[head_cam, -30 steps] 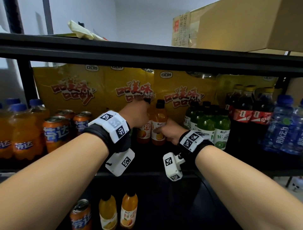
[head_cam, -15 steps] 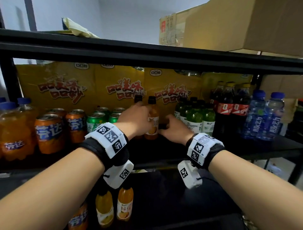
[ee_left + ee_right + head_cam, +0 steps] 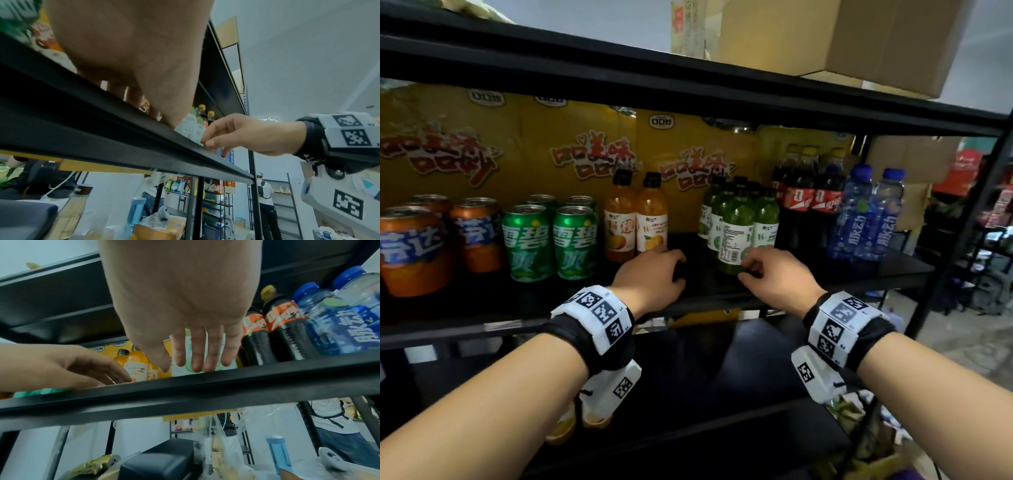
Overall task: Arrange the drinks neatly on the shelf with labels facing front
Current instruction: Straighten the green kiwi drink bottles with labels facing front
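Observation:
Two orange juice bottles (image 3: 636,219) stand side by side on the black shelf (image 3: 705,303), fruit labels facing me. My left hand (image 3: 674,267) hovers just in front of them with relaxed fingers and holds nothing. To the right is a cluster of green bottles; the front green bottle (image 3: 734,236) shows small print and a barcode. My right hand (image 3: 748,267) is at its base with fingers (image 3: 197,353) fairly straight; whether they touch the bottle is unclear. In the right wrist view the left hand (image 3: 86,369) lies low by the orange bottles (image 3: 135,363).
Green cans (image 3: 551,240) and orange cans (image 3: 414,246) fill the shelf's left side. Cola bottles (image 3: 808,198) and blue water bottles (image 3: 866,219) stand at the right. Yellow cartons (image 3: 517,154) line the back. A cardboard box (image 3: 842,41) sits on top. A gap separates orange and green bottles.
Both hands have let go of the orange juice bottles and drawn back toward the shelf edge. My right hand has shifted right to the front green bottle. The head view has turned right.

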`<state>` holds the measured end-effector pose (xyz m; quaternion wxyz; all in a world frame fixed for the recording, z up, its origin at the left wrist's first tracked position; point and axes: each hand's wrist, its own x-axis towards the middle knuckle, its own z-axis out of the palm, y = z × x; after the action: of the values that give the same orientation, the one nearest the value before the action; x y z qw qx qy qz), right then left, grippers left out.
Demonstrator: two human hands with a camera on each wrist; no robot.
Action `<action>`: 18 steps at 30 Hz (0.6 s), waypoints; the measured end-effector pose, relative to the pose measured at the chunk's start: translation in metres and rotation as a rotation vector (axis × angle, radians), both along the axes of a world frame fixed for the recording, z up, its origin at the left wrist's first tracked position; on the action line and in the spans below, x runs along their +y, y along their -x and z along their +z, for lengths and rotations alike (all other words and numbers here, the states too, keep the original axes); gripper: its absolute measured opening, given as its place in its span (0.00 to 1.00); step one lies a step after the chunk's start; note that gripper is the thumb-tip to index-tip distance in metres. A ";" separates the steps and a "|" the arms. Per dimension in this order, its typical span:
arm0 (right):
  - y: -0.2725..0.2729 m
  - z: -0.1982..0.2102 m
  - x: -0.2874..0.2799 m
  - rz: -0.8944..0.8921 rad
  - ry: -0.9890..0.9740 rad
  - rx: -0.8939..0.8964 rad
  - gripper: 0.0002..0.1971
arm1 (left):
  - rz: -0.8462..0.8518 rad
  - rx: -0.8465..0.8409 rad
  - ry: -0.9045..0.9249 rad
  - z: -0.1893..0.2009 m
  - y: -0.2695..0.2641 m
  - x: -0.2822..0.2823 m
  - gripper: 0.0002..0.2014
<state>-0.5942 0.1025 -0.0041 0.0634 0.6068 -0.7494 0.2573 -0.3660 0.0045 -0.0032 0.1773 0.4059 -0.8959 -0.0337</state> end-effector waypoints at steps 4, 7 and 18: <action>0.020 -0.009 0.004 -0.014 0.011 0.010 0.13 | -0.039 0.067 -0.039 -0.001 0.034 -0.002 0.29; 0.033 -0.011 -0.002 0.009 0.017 -0.040 0.13 | -0.055 0.233 -0.151 -0.001 0.060 -0.006 0.33; 0.047 -0.013 -0.042 0.189 0.202 -0.579 0.09 | 0.013 0.713 -0.316 -0.001 0.121 -0.021 0.36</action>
<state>-0.6415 0.0609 -0.0167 -0.1168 0.5659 -0.6473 0.4971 -0.4869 -0.0168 -0.0041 0.4131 0.3965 -0.7592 -0.3094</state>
